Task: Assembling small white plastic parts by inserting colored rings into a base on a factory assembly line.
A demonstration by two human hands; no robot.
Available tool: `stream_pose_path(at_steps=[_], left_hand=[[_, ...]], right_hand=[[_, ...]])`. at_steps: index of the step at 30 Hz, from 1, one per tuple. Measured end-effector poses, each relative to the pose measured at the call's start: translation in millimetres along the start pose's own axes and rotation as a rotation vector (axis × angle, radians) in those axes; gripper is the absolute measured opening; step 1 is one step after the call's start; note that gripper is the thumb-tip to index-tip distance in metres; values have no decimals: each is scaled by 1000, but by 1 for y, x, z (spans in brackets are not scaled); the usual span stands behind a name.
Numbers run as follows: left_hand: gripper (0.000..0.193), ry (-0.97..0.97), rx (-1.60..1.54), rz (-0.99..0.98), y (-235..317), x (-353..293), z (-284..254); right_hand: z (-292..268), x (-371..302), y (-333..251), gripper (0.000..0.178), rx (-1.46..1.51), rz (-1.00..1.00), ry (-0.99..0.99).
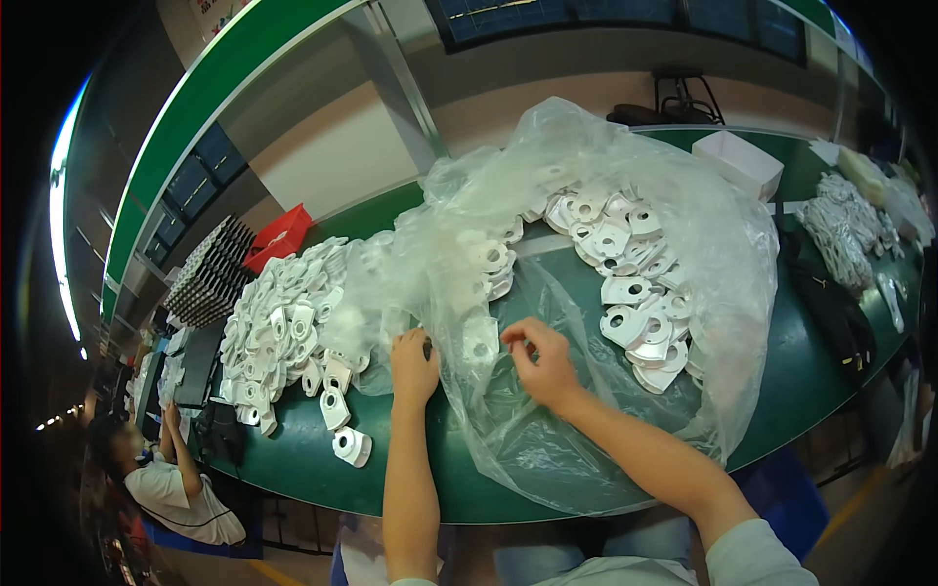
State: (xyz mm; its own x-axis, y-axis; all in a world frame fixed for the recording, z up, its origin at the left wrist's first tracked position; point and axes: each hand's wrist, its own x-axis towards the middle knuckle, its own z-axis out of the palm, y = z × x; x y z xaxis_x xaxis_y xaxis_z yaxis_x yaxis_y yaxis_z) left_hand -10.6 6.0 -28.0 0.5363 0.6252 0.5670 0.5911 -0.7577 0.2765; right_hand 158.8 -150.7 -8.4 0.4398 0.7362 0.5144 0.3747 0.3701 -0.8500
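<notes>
My left hand [415, 369] is closed at the left edge of a large clear plastic bag [728, 322]. A small dark thing shows at its fingers, too small to name. My right hand [543, 363] is over the bag, its fingers curled inward; whatever they may hold is hidden. Between my hands, under the film, lies a white rounded part with a round hole [479, 342]. More such white parts [640, 313] lie in and under the bag at the right. At the left is a big loose heap of white parts [278, 332], with one single part [352, 446] nearest me.
Green table [293, 459] underneath. A red bin [278, 237] and stacked black trays [210, 269] stand at the far left. A white box [738, 164] and bundled white cords [840, 225] are at the far right. Another person [176, 493] sits at the left.
</notes>
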Motion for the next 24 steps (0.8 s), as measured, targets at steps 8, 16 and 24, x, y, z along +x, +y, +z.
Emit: stream_pose_path(at_steps=[8,16,24], left_hand=[[19,315,-92,-552,-39,-8,-34],[51,237,174,-350,-45,-10,-13],[39,123,269,-543,-46,-17,-25]], right_hand=[[-15,59,62,45,-579,56,-41],[-2,73,45,40,-747,92,-259],[-12,78,41,23,-742,83,-284]])
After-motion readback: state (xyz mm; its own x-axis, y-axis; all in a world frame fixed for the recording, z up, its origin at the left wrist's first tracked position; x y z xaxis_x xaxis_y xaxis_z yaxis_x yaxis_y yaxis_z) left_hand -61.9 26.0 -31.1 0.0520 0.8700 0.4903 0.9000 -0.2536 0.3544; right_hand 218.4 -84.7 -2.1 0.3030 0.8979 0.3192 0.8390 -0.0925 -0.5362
